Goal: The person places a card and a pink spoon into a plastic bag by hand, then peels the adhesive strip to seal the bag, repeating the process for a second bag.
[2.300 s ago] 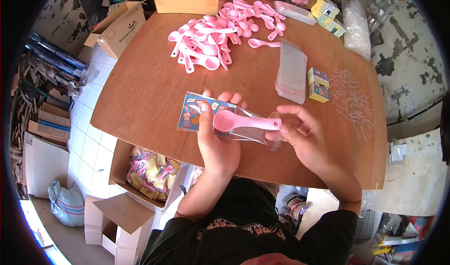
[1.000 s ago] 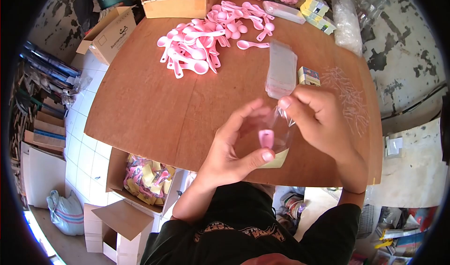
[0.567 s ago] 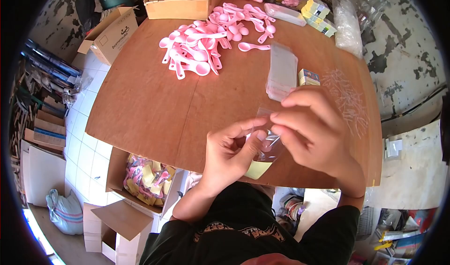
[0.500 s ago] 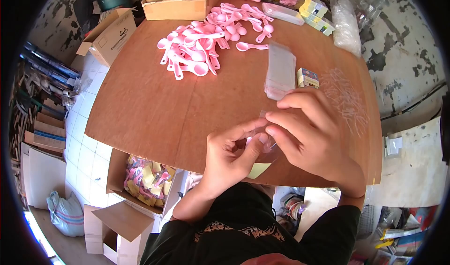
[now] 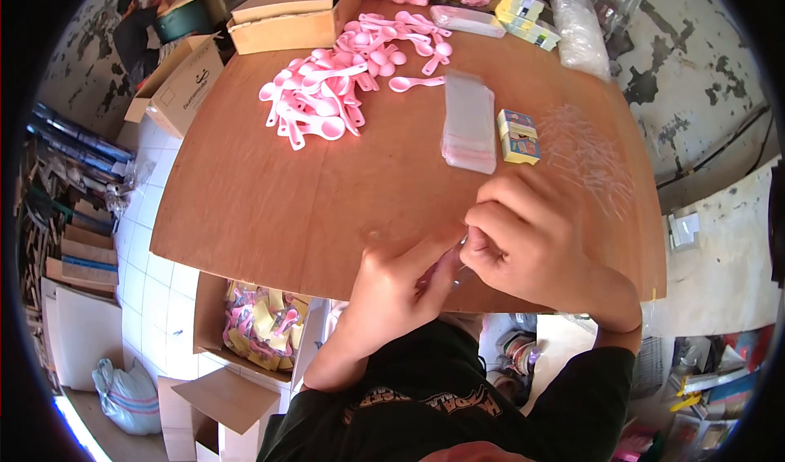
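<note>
Both of my hands meet near the front edge of the wooden table [image 5: 270,217]. My left hand [image 5: 405,278] is closed, thumb and forefinger pinching a clear plastic bag [image 5: 460,277], of which only a shiny sliver shows. My right hand [image 5: 527,237] is curled closed at the same bag, its fingertips against those of the left. What is inside the bag is hidden. Beyond the hands lie a stack of clear plastic bags [image 5: 468,127], a small pack of printed cards [image 5: 518,136] and scattered thin clear strips [image 5: 585,155].
A heap of pink spoons [image 5: 319,94] lies at the far left, before a cardboard box [image 5: 286,29]. Below the table's left edge, an open carton [image 5: 208,319] holds packed pink spoons with yellow cards. Another person [image 5: 135,37] sits at the back left.
The fingers of my right hand have curled in and closed at the bag. The yellow card seen below my left hand is now out of sight. The camera view has shifted slightly.
</note>
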Motion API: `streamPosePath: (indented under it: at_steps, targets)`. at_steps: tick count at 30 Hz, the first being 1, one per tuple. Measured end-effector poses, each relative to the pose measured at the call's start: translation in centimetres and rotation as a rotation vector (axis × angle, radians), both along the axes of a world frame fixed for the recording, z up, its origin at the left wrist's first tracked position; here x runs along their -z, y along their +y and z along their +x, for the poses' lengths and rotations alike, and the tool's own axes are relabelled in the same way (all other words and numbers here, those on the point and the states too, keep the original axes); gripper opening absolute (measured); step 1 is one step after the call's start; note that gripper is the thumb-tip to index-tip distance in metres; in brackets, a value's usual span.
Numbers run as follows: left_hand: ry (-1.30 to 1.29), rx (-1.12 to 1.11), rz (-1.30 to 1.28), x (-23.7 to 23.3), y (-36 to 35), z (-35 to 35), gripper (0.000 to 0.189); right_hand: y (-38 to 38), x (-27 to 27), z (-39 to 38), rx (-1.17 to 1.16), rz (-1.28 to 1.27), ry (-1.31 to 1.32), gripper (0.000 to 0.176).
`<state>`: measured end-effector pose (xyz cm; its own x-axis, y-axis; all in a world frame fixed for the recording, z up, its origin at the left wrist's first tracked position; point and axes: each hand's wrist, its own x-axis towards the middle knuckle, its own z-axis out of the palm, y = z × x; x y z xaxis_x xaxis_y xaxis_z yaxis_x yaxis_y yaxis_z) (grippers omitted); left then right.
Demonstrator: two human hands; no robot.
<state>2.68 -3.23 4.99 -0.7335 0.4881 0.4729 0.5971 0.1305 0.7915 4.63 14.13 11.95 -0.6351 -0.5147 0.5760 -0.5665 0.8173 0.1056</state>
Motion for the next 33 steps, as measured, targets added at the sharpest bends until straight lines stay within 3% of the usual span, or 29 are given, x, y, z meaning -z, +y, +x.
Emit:
streamPosePath:
  at_steps: [2, 3, 4, 6, 8, 9, 10, 11, 13, 15, 16, 18, 22, 24, 25, 27, 28, 30, 31, 33]
  targets:
    - [-0.09, 0.077, 0.238, 1.0, 0.3, 0.2, 0.031, 0.7, -0.7, 0.3, -0.106, -0.351, -0.292, 0.019]
    - [-0.09, 0.096, 0.242, 1.2, 0.3, 0.2, 0.031, 1.2, -1.1, 0.6, -0.113, -0.487, -0.429, 0.009]
    - [-0.052, 0.138, 0.33, 1.4, 0.1, 0.1, 0.029, 1.6, -1.3, 1.0, -0.095, -0.486, -0.422, 0.009]
    - [-0.022, 0.191, 0.422, 1.6, -0.1, 0.5, 0.026, 2.4, -1.2, 1.8, -0.173, -1.167, -0.668, 0.011]
    - [-0.331, 0.091, 0.734, 1.7, -0.2, 1.1, 0.027, 5.8, -1.8, 1.5, -0.368, -1.284, -0.726, 0.016]
    - [-0.258, 0.019, 0.747, 2.4, -0.2, 0.5, 0.028, 8.0, -2.4, 1.1, -0.479, -1.37, -0.788, 0.016]
    - [-0.185, -0.054, 0.759, 3.0, -0.2, 0.0, 0.03, 10.9, -2.9, 0.2, -0.661, -1.294, -0.832, 0.015]
    - [-0.283, -0.019, 0.827, 2.4, -0.3, 0.1, 0.032, 14.3, -2.8, -0.8, -0.84, -1.211, -0.872, 0.015]
    - [-0.305, -0.045, 0.812, 2.3, -0.4, 0.0, 0.032, 23.0, 1.8, -1.6, -0.569, -1.599, -0.786, 0.013]
    - [-0.321, -0.07, 0.804, 2.2, -0.6, -0.2, 0.031, 28.3, 7.9, -3.6, 0.775, -0.996, -0.458, 0.021]
    - [-0.336, -0.028, 0.801, 2.3, -0.9, -0.4, 0.026, 30.1, 9.6, -3.3, 0.776, -0.993, -0.451, 0.021]
    - [-0.37, 0.051, 0.789, 2.6, -1.5, -0.9, 0.017, 32.0, 11.8, -2.7, 0.958, -0.539, -0.085, 0.031]
    - [-0.453, 0.083, 0.826, 2.3, -1.1, -1.4, 0.011, 24.2, 8.6, -1.6, 1.067, -0.489, -0.187, 0.037]
    - [-0.451, 0.116, 0.806, 2.6, -1.1, -1.8, 0.011, 23.9, 8.5, -2.4, 0.774, -0.605, -0.222, 0.03]
    - [-0.419, 0.114, 0.772, 2.5, -1.0, -1.9, 0.011, 22.4, 6.6, -2.4, 0.773, -0.61, -0.223, 0.03]
    - [-0.407, 0.111, 0.746, 2.4, -0.7, -1.8, 0.01, 18.7, 2.2, -1.9, 0.509, -1.015, -0.465, 0.024]
    - [-0.414, 0.118, 0.745, 2.5, -0.5, -1.7, 0.01, 19.8, 2.1, -1.8, 0.519, -1.017, -0.464, 0.024]
    - [-0.471, 0.109, 0.781, 2.6, -0.4, -1.7, 0.01, 24.0, 1.4, -2.5, -0.12, -1.058, -0.674, 0.029]
    - [-0.461, 0.118, 0.789, 2.7, -0.3, -1.8, 0.01, 26.0, 1.7, -3.7, -0.111, -1.06, -0.669, 0.029]
    - [-0.47, 0.104, 0.775, 2.8, -0.1, -1.5, 0.01, 29.9, 4.6, -5.3, 1.038, -0.566, -0.675, 0.026]
